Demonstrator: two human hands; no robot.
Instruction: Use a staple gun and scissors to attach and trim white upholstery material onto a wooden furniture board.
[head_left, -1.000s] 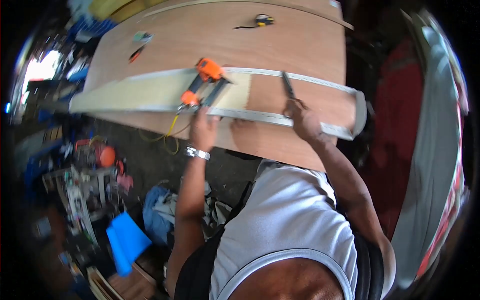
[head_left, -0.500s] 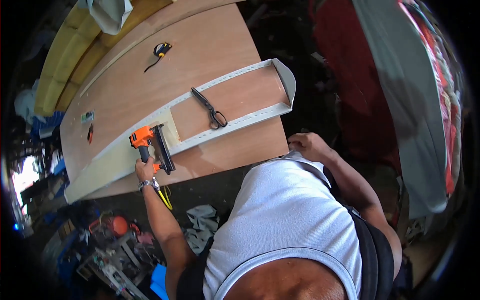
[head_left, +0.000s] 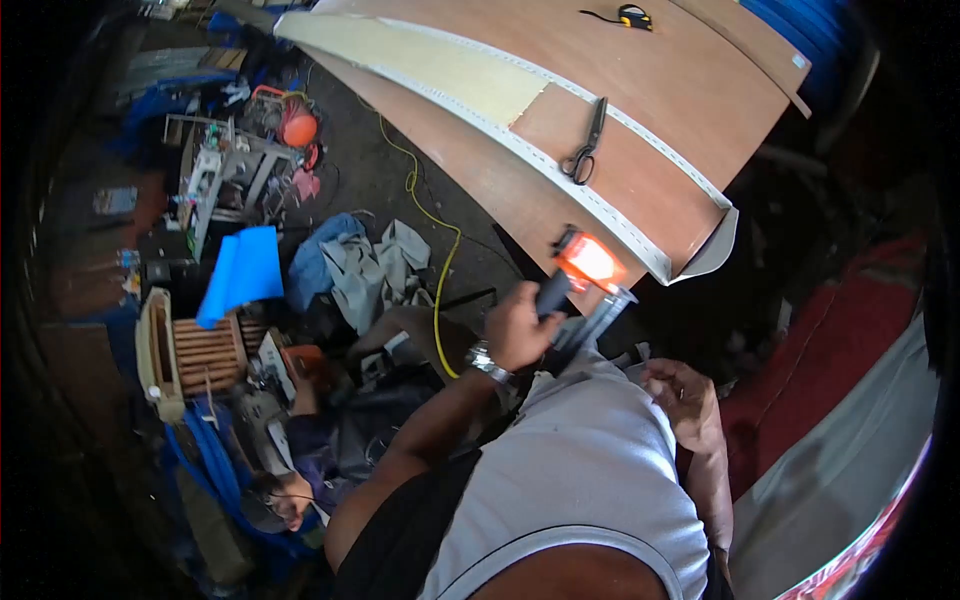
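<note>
My left hand (head_left: 520, 325) is closed round the dark grip of an orange and black staple gun (head_left: 590, 262), held at the near corner of the plywood table. Its metal magazine points down toward my white shirt. My right hand (head_left: 688, 402) is curled beside the shirt at my waist; what its fingers hold, if anything, is not clear. On the table lies a long wooden panel (head_left: 640, 180) with white material folded over its edges and a row of staples along them. Cream foam (head_left: 470, 75) covers its far left part. Black scissors (head_left: 587, 145) rest across the bare wood.
A tape measure (head_left: 634, 16) lies at the table's far side. A yellow air hose (head_left: 440, 290) runs over the floor on my left, near grey cloth (head_left: 365, 275) and a blue sheet (head_left: 243, 275). Another person (head_left: 300, 490) sits low at left. Red material (head_left: 820, 350) stands at right.
My view has turned, so the table now appears up and to the right. My left hand has lifted the staple gun off the panel and brought it near my body. My right hand has come closer to my waist.
</note>
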